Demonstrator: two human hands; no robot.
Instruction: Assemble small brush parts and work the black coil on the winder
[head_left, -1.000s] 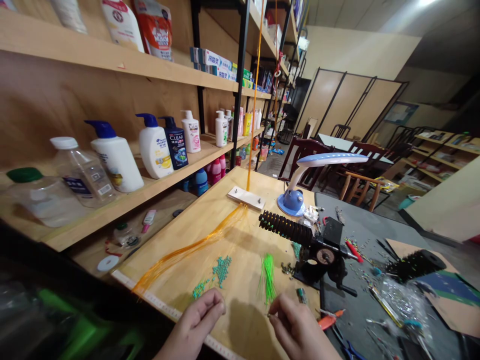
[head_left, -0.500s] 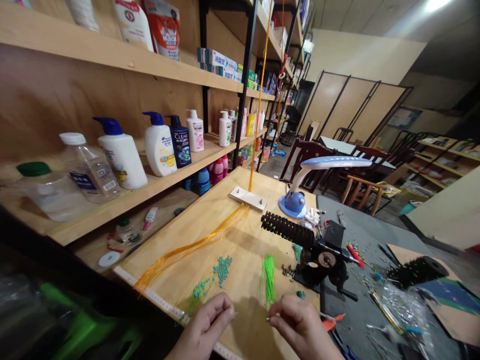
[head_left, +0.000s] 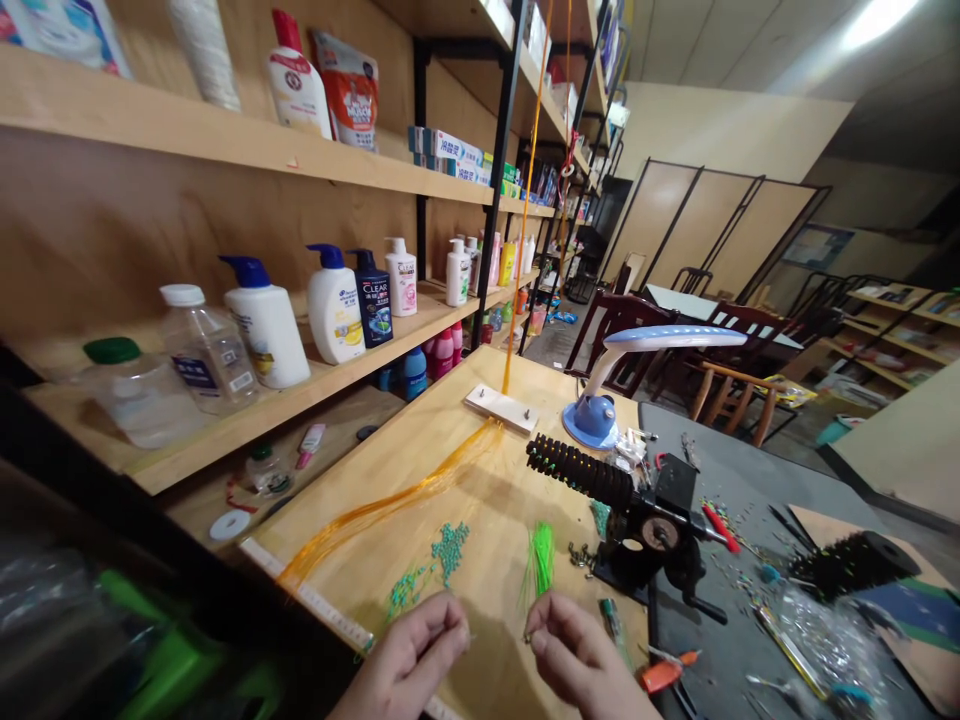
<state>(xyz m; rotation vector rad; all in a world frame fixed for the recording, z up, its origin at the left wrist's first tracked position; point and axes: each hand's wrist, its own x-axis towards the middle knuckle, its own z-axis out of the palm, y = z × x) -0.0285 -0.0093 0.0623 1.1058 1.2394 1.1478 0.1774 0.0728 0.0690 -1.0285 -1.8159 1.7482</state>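
Note:
Both hands are low over the front of the wooden board, a short gap between them. My left hand (head_left: 421,650) is closed in a pinch of thumb and forefinger; what sits in it is too small to make out. My right hand (head_left: 581,655) also pinches, with a tiny dark bit at its fingertips that I cannot name. Just beyond the right hand lies a bundle of bright green strands (head_left: 541,556). Teal beads (head_left: 448,550) are scattered beyond the left hand. A long hank of orange threads (head_left: 375,514) runs from a screwed-down clamp plate (head_left: 501,408) toward the left edge.
A black hand-cranked device (head_left: 660,530) with a ridged roller stands at the right, behind it a blue desk lamp (head_left: 594,415). Orange-handled pliers (head_left: 667,670) and plastic bags lie on the grey mat (head_left: 720,455). Shelves with shampoo bottles (head_left: 335,305) line the left.
My right hand has moved slightly left, nearer my left hand, uncovering a small tube beside it. Both hands stay pinched. The view has tilted up a little.

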